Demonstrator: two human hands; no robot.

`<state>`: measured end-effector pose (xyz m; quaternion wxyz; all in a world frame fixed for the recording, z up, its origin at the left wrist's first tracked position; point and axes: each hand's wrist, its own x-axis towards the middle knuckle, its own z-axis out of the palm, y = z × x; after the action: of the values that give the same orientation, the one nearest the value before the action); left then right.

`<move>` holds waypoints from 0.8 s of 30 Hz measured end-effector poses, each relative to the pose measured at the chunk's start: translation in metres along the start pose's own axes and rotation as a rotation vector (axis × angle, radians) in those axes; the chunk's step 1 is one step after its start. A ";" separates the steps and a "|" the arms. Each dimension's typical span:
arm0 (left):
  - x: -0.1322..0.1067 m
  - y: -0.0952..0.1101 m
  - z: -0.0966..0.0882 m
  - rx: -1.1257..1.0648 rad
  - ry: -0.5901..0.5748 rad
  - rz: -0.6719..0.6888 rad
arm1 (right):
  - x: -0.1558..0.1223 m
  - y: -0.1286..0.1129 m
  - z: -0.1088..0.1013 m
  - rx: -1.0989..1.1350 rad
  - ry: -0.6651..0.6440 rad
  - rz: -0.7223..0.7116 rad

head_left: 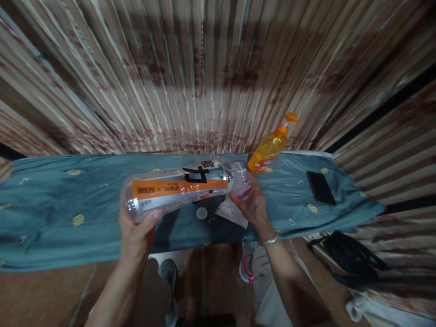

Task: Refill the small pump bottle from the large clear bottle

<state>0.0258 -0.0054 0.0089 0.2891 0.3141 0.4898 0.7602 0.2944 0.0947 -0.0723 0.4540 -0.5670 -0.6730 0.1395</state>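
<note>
A clear plastic bottle point(177, 190) with an orange and black label lies tipped on its side above the table, its open neck pointing right. My left hand point(138, 231) grips its base end from below. My right hand point(250, 206) is curled around a small clear cup point(242, 184) held at the bottle's mouth. A white bottle cap point(201, 213) and a white tissue point(233, 211) lie on the teal cloth under the bottle.
The teal cloth-covered table point(68, 204) spans the view. An orange pump bottle point(270, 147) stands at the back right, a black phone point(320, 187) lies further right. A black bag point(347, 256) rests on the floor at right. Curtains hang behind; my shoes point(247, 265) show below.
</note>
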 end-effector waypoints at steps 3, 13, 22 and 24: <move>0.000 -0.002 -0.001 0.014 -0.017 0.011 | 0.000 0.001 0.001 0.007 0.006 -0.011; -0.003 -0.001 -0.002 0.018 0.000 -0.011 | 0.000 -0.001 0.000 0.003 0.008 0.016; -0.003 0.002 0.001 -0.027 0.028 -0.023 | 0.000 -0.001 -0.002 0.015 -0.018 0.032; -0.003 0.001 0.000 -0.004 0.023 -0.028 | 0.000 -0.001 -0.003 0.021 -0.024 0.031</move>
<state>0.0277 -0.0078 0.0099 0.2947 0.2978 0.4959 0.7606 0.2957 0.0937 -0.0698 0.4496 -0.5709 -0.6679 0.1606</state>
